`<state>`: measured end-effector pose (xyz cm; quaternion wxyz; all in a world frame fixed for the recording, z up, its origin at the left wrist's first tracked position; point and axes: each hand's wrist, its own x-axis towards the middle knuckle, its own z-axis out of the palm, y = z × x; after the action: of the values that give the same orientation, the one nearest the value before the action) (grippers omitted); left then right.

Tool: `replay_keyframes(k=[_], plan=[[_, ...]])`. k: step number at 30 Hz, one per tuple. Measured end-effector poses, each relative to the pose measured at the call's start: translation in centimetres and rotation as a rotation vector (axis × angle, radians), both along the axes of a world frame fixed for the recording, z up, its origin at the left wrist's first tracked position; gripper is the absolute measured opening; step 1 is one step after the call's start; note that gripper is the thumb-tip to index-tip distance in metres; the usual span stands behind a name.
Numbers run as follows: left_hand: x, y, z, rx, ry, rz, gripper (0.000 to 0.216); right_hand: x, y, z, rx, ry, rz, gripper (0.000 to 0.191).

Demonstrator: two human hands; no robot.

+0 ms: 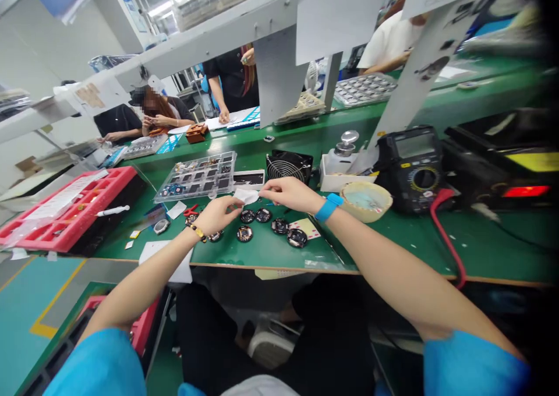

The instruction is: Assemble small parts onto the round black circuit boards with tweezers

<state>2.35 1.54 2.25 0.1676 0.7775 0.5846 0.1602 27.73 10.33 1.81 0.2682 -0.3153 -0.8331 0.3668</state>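
Note:
My left hand (220, 212) and my right hand (288, 192) are both pinched on a small white wipe (246, 195), held just above the green bench (393, 244). Under and around the hands lie several round black circuit boards (280, 226) in a loose row. The right wrist carries a blue band, the left a beaded bracelet. A clear compartment tray (198, 176) of small parts sits just behind the left hand.
A small black fan (288, 166), a white dispenser bottle (345, 148), a round dish (365, 201) and a multimeter (413, 169) with a red lead stand at the right. A red tray (72, 207) lies left. Other people work at the far benches.

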Motion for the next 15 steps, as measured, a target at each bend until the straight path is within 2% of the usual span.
replay_keyframes(k=[4,7,11,13,15], plan=[[0.0,2.1,-1.0,-0.078,-0.022,-0.008,0.037,0.2,-0.1,1.2,-0.056,0.038,0.04,0.036],[-0.5,3.2,-1.3,-0.138,-0.061,-0.082,0.037,0.6,-0.1,2.9,-0.008,-0.079,0.027,0.032],[-0.7,4.7,-0.7,-0.254,-0.105,-0.192,0.042,2.3,-1.2,4.7,0.241,-0.421,-0.039,0.024],[-0.6,5.3,-0.3,-0.291,-0.114,-0.24,0.046,3.8,-2.4,4.5,0.35,-0.558,-0.106,0.022],[-0.6,5.7,0.1,-0.301,-0.099,-0.283,0.047,5.6,-3.9,3.5,0.382,-0.638,-0.153,0.022]])
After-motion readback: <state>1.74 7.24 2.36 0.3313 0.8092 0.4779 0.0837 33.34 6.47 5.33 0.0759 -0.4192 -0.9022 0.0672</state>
